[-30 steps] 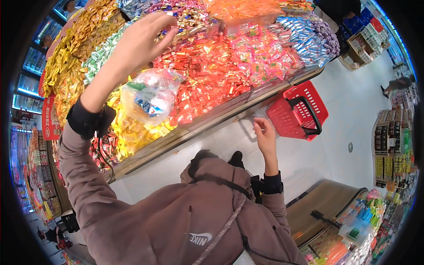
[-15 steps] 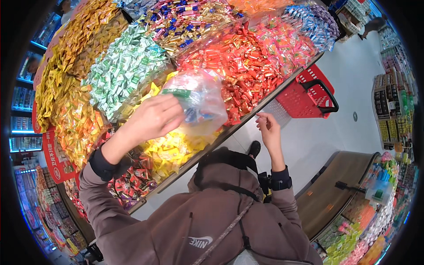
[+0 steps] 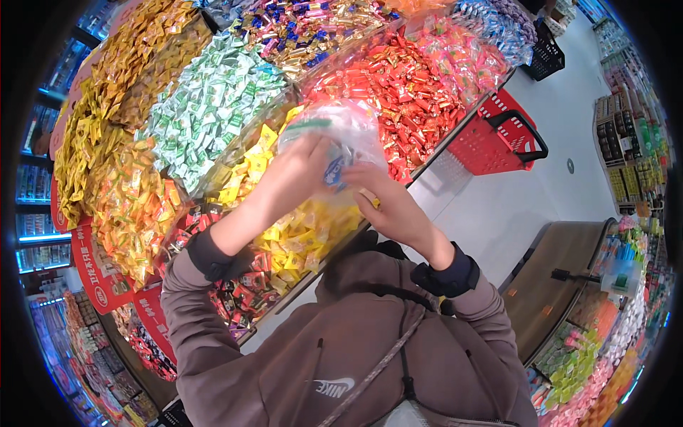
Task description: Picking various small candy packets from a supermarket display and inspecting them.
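A clear plastic bag (image 3: pixel 353 128) with a green band near its top hangs over the candy bins, with a few blue-and-white wrapped candies (image 3: pixel 334 171) showing inside. My left hand (image 3: pixel 302 174) is closed on the bag's left side near the green band, slightly smeared by motion. Against the lower right side of the bag, my right hand (image 3: pixel 395 206) has its fingers bent and gripping the plastic. Beneath both hands lie yellow wrapped candies (image 3: pixel 306 235), and red wrapped candies (image 3: pixel 405 92) fill the bin just beyond the bag.
Green-and-white candies (image 3: pixel 213 107) and orange ones (image 3: pixel 131 206) fill bins to the left. A red shopping basket (image 3: pixel 491 142) with a black handle stands on the white floor (image 3: pixel 555 135) at right. A brown curved display counter (image 3: pixel 544 277) stands behind it.
My right hand has come up from beside the bin's edge to the bag. My left hand and the bag have shifted slightly right.
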The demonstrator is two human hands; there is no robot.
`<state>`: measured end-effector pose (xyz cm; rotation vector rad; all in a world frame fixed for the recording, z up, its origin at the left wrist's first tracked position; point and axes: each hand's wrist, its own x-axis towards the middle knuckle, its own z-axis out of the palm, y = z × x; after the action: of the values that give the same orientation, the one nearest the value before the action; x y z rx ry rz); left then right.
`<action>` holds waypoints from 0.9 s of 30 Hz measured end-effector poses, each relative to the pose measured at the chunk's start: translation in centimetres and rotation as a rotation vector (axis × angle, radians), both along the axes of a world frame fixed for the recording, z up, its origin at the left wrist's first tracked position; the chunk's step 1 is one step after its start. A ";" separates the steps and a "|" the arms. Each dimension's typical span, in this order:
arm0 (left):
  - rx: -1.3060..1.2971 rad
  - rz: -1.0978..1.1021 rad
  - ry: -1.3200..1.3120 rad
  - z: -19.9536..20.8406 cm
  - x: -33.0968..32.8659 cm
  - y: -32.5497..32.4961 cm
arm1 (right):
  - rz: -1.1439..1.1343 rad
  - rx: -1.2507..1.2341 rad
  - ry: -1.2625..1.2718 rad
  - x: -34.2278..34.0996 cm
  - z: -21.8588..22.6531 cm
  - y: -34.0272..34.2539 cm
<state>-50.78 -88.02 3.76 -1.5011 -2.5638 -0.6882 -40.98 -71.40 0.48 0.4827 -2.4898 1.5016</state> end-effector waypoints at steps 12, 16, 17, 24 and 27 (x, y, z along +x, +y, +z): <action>-0.018 -0.036 0.310 -0.1 -4.6 0.4 | -0.375 0.202 0.081 -3.3 -1.3 -0.3; -0.011 -0.065 0.426 -0.6 -4.7 1.0 | -0.520 0.349 0.170 -2.2 -1.7 -1.7; -0.009 -0.069 0.427 -0.7 -4.5 1.1 | -0.526 0.363 0.237 -2.0 -1.8 -1.9; -0.100 -0.107 0.234 -3.0 -3.7 1.1 | -0.236 0.261 0.154 -2.7 -2.7 -2.6; -0.029 -0.125 0.234 -3.6 -3.2 1.6 | -0.324 0.326 0.307 -3.6 -4.1 -2.3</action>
<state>-54.02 -86.44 0.14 -1.6534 -2.3334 -0.4569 -44.55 -73.72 -3.58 0.3082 -2.4236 0.8387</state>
